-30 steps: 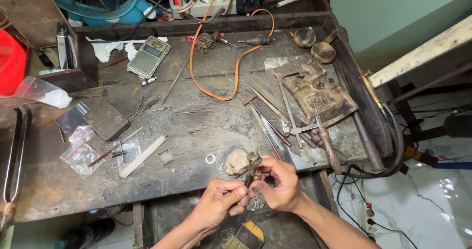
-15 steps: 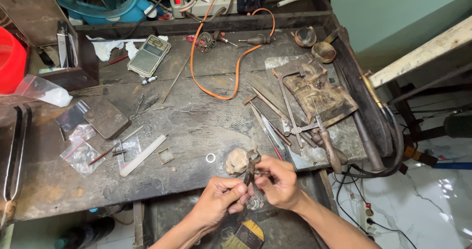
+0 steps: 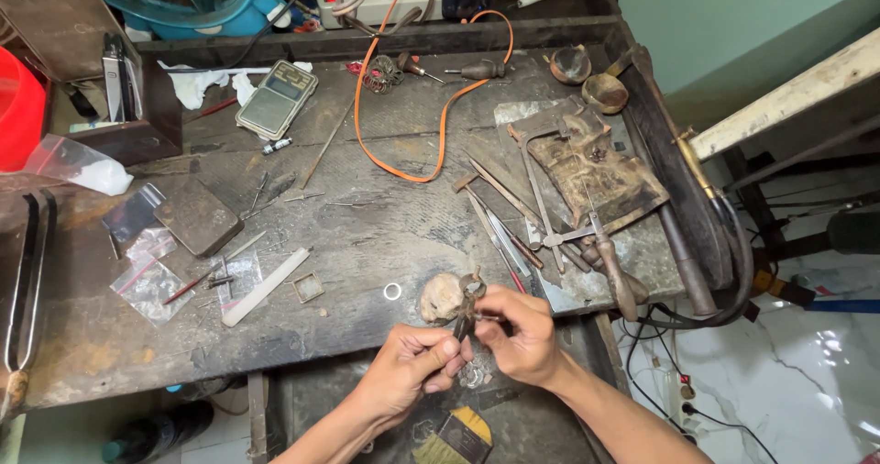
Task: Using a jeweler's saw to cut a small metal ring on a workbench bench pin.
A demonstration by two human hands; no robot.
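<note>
Left hand (image 3: pixel 411 370): fingers closed on the handles of small pliers (image 3: pixel 467 306), at the workbench's (image 3: pixel 367 226) front edge
Right hand (image 3: pixel 519 336): pinching a tiny piece at the pliers, too small to identify
Nearby: pale lump (image 3: pixel 441 297), small ring (image 3: pixel 392 291)

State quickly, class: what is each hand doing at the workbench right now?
Left hand: closed, gripping the handles of the small pliers.
Right hand: closed, fingers pinched at the pliers; any held piece is too small to tell.
</note>
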